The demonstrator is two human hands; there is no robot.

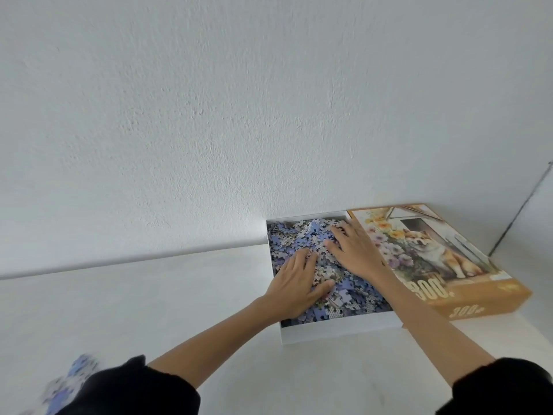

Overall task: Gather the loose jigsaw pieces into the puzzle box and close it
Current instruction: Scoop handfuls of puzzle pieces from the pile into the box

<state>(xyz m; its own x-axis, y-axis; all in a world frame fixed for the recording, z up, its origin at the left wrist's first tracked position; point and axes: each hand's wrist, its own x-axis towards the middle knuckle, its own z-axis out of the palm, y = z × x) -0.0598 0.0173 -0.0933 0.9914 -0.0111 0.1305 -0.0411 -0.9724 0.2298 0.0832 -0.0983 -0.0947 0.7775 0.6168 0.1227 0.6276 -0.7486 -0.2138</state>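
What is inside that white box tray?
A heap of jigsaw pieces fills it, with the left hand and right hand resting on top. Its floor is hidden beneath them.

Surface: a white, matt counter (149, 310), its far edge meeting a white textured wall (209, 115). Three items lie directly on it.

Item one: an open white puzzle box base (338, 332), set at the far side close against the wall. It is filled with a heap of blue, lilac and white jigsaw pieces (299, 238).

Item two: the puzzle box lid (478, 298), orange-sided, printed face up. It shows a dog among flowers, with "300" marked on top and side. It lies just right of the base, long edges touching.

Item three: a loose cluster of pieces (71, 381) at the near left, well apart from the box. It is blurred and partly hidden by a dark sleeve (134, 390).
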